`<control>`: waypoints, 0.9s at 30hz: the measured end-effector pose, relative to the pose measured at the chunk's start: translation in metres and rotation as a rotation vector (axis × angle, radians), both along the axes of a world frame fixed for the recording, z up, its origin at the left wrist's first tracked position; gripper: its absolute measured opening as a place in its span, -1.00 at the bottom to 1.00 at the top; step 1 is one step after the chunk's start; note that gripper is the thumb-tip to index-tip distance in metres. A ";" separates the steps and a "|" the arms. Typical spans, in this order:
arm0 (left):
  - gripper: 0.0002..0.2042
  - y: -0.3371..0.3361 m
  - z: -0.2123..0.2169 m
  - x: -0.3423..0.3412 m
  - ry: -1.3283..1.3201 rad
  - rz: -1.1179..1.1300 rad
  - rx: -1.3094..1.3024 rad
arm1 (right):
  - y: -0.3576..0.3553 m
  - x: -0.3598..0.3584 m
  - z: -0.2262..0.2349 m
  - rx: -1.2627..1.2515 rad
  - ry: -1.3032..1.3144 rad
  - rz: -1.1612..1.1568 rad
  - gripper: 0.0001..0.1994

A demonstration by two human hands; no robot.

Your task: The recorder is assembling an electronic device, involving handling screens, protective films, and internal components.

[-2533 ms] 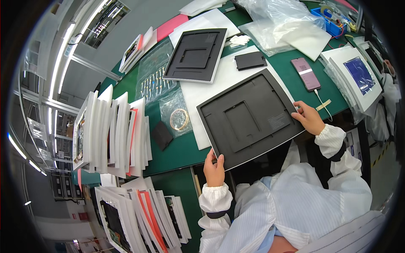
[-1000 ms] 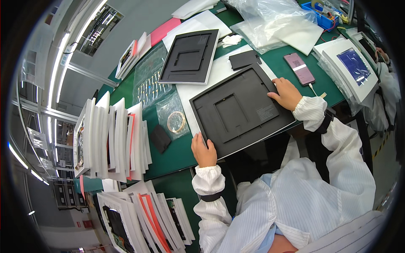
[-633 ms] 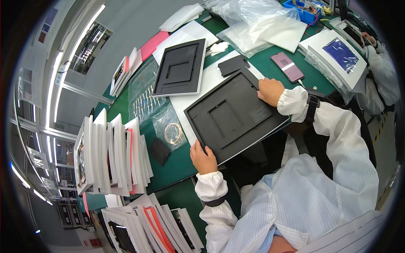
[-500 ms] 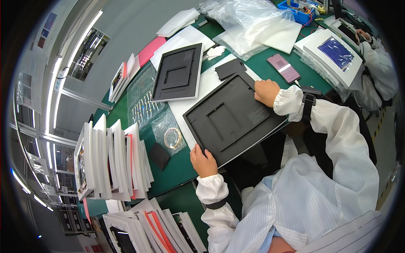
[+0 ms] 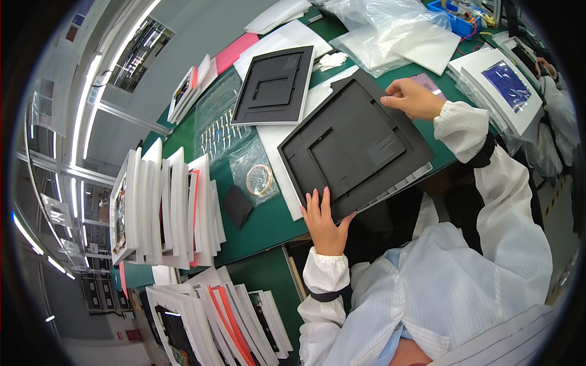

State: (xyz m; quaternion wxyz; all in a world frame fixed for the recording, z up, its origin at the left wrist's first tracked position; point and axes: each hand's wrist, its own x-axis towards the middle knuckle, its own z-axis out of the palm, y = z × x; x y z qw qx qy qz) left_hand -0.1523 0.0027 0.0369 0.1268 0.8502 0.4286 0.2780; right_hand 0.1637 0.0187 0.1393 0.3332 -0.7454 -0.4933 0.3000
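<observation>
A black rectangular back panel [image 5: 357,152] with a square recess lies tilted in front of me. Along its near right edge it stands apart from a pale frame [image 5: 403,182] beneath it. My left hand [image 5: 328,227] rests on the panel's near left edge, fingers spread and thumb at the rim. At the far right corner my right hand [image 5: 416,99] has its fingers curled, the tips at the panel's edge. Beyond lies a second black-backed frame [image 5: 274,85], face down. A white foam sheet [image 5: 278,155] is partly covered by the panel.
Left of the panel lie a bagged wire coil [image 5: 259,180], a dark square pad [image 5: 237,206] and a bag of small connectors [image 5: 223,131]. Upright stacks of white frames [image 5: 174,207] stand at left. My right hand partly hides a phone [image 5: 430,85]. Another person's hand [image 5: 545,66] shows far right.
The panel's near right edge has come away from the frame below. My left fingers have spread out, my right hand has turned at the corner, and the view has shifted.
</observation>
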 end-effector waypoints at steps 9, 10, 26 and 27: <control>-0.63 -0.010 0.016 0.008 0.029 0.134 0.339 | -0.002 0.019 -0.042 -0.042 0.099 0.081 -0.57; -0.66 -0.010 0.022 0.012 0.036 0.171 0.443 | -0.005 0.022 -0.049 -0.058 0.047 0.135 -0.58; -0.72 -0.021 0.081 0.024 -0.177 0.156 0.659 | -0.078 -0.057 -0.047 0.586 -0.447 0.459 -0.37; -0.70 -0.019 0.078 0.014 -0.179 0.131 0.660 | -0.079 -0.055 -0.044 0.602 -0.370 0.421 -0.36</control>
